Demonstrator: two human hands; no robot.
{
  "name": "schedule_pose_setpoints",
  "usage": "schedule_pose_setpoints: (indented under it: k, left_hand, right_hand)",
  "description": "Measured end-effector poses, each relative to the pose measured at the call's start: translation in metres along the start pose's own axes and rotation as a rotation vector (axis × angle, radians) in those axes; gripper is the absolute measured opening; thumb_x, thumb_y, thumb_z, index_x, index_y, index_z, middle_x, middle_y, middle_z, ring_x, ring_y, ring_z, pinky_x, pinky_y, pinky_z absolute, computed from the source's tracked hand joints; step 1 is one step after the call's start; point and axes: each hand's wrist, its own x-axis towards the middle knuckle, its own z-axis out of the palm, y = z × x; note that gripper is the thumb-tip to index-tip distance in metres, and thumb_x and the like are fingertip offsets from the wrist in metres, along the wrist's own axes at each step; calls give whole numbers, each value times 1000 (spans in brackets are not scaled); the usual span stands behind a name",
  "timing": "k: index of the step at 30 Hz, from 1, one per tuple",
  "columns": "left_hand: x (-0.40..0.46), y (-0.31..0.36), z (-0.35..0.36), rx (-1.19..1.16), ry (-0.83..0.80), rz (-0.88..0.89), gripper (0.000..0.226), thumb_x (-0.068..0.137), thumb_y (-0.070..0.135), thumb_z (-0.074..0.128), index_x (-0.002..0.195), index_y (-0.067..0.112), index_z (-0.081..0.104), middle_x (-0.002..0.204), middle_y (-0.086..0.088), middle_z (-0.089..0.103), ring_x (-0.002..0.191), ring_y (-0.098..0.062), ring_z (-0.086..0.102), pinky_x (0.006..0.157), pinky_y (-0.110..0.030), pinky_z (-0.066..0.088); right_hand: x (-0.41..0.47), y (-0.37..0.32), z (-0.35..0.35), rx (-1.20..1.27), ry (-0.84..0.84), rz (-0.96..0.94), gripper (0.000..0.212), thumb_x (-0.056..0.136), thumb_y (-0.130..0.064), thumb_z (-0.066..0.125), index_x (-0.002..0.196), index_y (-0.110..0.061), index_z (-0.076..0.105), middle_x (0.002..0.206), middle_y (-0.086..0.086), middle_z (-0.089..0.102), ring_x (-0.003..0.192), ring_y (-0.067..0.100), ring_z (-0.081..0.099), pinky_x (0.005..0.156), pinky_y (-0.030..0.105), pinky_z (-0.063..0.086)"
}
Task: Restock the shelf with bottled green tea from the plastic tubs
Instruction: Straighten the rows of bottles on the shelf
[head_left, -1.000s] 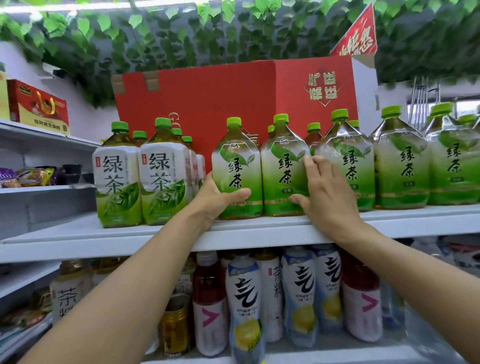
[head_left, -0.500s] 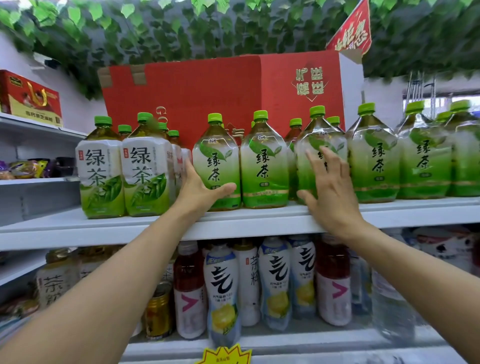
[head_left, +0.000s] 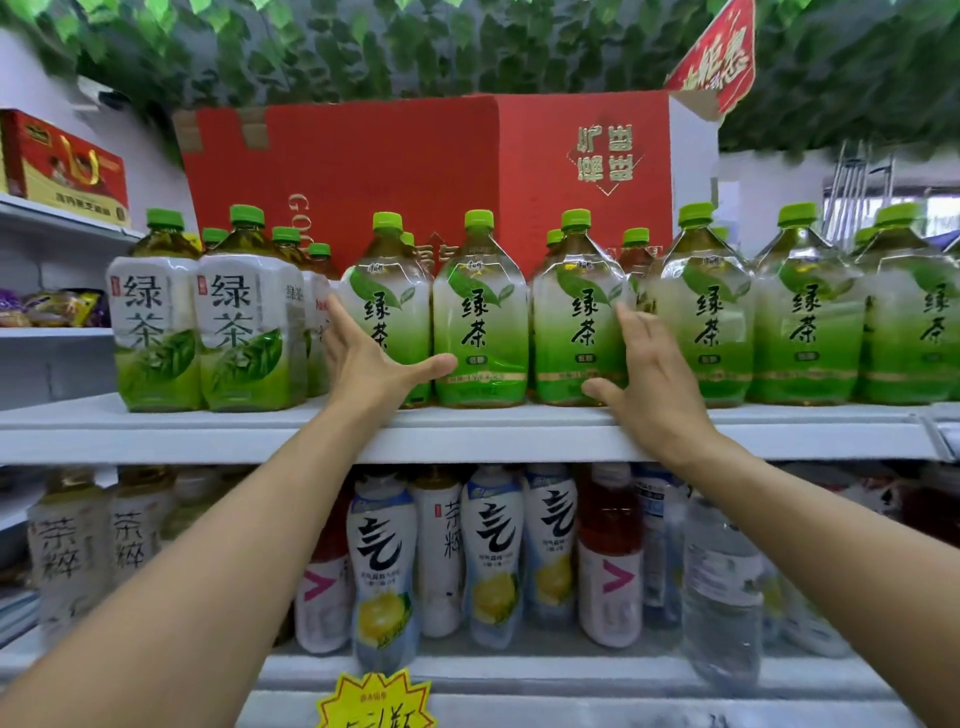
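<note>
we see clear plastic green tea bottles (head_left: 480, 312) with faceted shoulders, green caps and glossy green-to-white labels, standing upright in a row on the white shelf (head_left: 208, 431), each filled with amber-green tea. our left hand (head_left: 371, 358) lies flat against the leftmost of these bottles, fingers straight, thumb stretched across to the next one. our right hand (head_left: 649, 379) rests open-fingered between the third and fourth bottles. a red cardboard box (head_left: 415, 171) stands behind the row.
</note>
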Motion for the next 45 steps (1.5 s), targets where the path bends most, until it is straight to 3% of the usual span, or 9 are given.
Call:
schedule_pose_setpoints:
  k: [9,16,19,23,27,31,37,40,45]
  left_hand:
    - [-2,0,-1,34,-9,-8,155,58,56,90,155,21,-25,168,-6,-13,155,-23,-11,123,-49,3]
    - [-4,-4,2,54,21,12,155,58,63,86,155,22,-27,168,-6,-14,155,-26,-11,124,-53,4]
    - [-7,-6,4,169,83,123,150,61,70,80,156,19,-24,167,-6,-18,154,-25,-13,125,-50,-1]
    - [-13,-4,10,337,225,378,136,69,71,73,158,15,-13,167,-7,-14,154,-23,-12,125,-49,-1]
    - [-31,16,34,414,214,553,126,75,68,71,160,13,-4,168,-7,-8,155,-22,-10,126,-50,0]
    - [-56,52,77,466,153,664,116,78,71,62,161,15,4,168,-6,-4,154,-23,-10,125,-48,-5]
    - [-66,92,133,544,56,552,113,83,67,63,159,25,-10,166,1,-22,151,-21,-27,122,-47,-16]
    - [-63,88,136,524,37,516,110,85,61,65,159,29,-10,166,6,-23,150,-17,-28,122,-45,-17]
    - [-65,90,138,575,41,509,112,85,68,59,158,27,-14,165,5,-25,151,-18,-27,122,-44,-17]
  right_hand:
    - [1,-2,-1,155,2,40,86,85,-18,75,155,-14,25,148,7,41,134,24,42,110,45,41]
    - [-8,-11,2,83,-93,92,84,93,-17,66,158,-11,12,159,7,27,147,21,24,117,32,22]
    - [-21,-8,-4,58,-94,74,77,95,-20,63,157,-10,18,161,6,25,148,20,20,119,30,16]
    - [-31,14,-28,-75,65,58,69,92,-20,66,152,-13,32,156,9,26,144,24,17,119,34,15]
    - [-22,39,-52,17,106,251,76,91,-17,67,154,-10,24,157,11,23,145,26,18,119,35,15]
    - [-18,55,-63,96,14,266,83,91,-18,68,157,-11,18,156,10,30,145,25,25,118,34,20]
    - [-13,81,-66,-37,-18,155,90,88,-23,72,157,-17,14,153,12,37,139,27,37,111,37,34]
    - [-9,88,-65,-48,-12,107,92,87,-26,74,156,-19,15,151,12,39,135,29,42,106,40,39]
    - [-2,93,-60,-52,-33,56,92,84,-28,76,154,-18,18,143,13,44,126,31,49,98,41,44]
